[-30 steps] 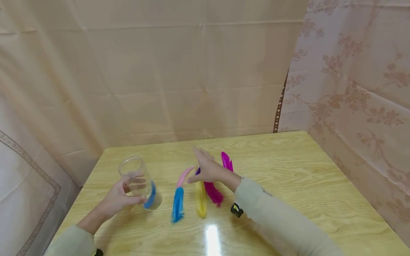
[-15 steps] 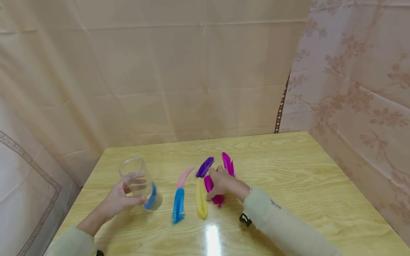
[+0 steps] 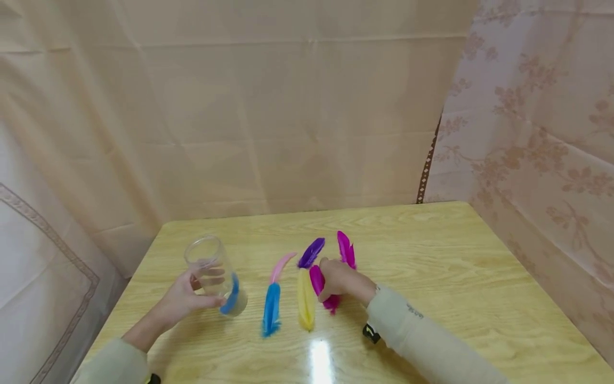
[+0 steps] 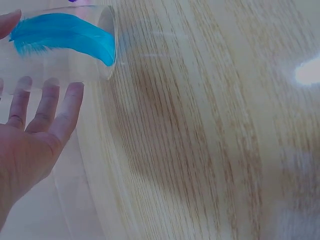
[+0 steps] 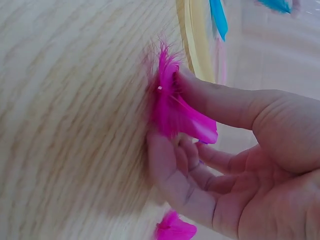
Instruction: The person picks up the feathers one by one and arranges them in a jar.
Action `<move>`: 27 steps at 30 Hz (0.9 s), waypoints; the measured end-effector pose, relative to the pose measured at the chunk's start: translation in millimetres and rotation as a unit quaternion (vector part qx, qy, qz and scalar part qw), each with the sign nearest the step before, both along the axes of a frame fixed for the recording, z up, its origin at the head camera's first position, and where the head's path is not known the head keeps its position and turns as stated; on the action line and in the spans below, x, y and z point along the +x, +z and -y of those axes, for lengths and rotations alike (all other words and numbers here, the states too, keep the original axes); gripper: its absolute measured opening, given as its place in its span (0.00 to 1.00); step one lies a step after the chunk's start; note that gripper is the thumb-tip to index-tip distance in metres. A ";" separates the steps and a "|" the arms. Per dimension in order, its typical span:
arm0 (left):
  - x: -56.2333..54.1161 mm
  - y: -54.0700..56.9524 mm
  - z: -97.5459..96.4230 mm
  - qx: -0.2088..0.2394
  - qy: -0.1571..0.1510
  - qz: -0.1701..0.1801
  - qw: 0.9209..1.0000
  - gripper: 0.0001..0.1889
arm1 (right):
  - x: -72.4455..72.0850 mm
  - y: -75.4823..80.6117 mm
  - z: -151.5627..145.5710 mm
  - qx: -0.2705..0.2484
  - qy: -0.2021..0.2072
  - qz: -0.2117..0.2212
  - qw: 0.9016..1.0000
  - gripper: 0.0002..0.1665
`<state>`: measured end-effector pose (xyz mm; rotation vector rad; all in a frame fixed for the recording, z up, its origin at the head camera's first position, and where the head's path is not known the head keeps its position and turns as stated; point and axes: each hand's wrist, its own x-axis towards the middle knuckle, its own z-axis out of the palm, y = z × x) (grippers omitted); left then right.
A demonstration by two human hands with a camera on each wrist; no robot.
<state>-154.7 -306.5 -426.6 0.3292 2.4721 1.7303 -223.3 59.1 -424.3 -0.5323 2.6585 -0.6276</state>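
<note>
Two hands over a wood-grain table (image 3: 431, 256), both busy. L hand (image 3: 189, 298) wraps a clear cup (image 3: 221, 266), thumb on 1 side, fingers on the other; can't tell if its base is fully down. Inside, along the cup wall, 1 bright blue feather (image 4: 67, 35). R hand (image 3: 338, 277) pinches a magenta feather (image 5: 192, 122) btwn thumb & index, other fingers curled in; it's right at the tabletop, can't tell if lifted. 2nd magenta feather (image 3: 345, 248) lies just beyond R hand. Next to the held one, a yellow feather (image 3: 306, 301), w/ a purple feather (image 3: 312, 253) past its far end, tips abt touching. Btwn those & the cup: a loose blue feather (image 3: 271, 309), near end fluffy, far end meeting a pink feather (image 3: 283, 265) that curves off to the R. Bkgd: plain beige cloth (image 3: 288, 106) behind, flowered cloth (image 3: 537, 133) on the R side. Pale sleeves (image 3: 427, 336) on both arms, small black gadget (image 3: 370, 334) under R wrist, another dark bit (image 3: 153, 379) partly in view by L wrist; bright glare spot (image 3: 321, 362) on near part of table
</note>
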 end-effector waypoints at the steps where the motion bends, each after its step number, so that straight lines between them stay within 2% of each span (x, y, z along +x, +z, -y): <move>1: -0.4 0.0 -0.3 0.000 -0.001 0.000 1.000 0.42 | 0.5 -0.3 -0.7 -0.007 0.000 0.002 1.000 0.33; 12: -0.8 1.1 -2.0 0.004 -0.003 0.005 1.000 0.42 | 2.4 0.4 -7.0 -0.055 0.020 0.003 0.998 0.18; 16: -1.2 1.2 -2.7 0.005 -0.003 0.010 1.000 0.42 | 1.1 -3.5 -9.4 -0.063 0.018 0.004 0.998 0.16; 23: 1.3 1.6 -0.6 -0.003 0.002 0.006 1.000 0.43 | -3.7 -10.8 -12.3 -0.105 0.028 -0.013 0.994 0.15; 27: 1.8 1.8 -0.5 -0.004 -0.001 0.006 1.000 0.43 | -6.0 -13.2 -14.7 -0.128 0.014 -0.004 0.992 0.13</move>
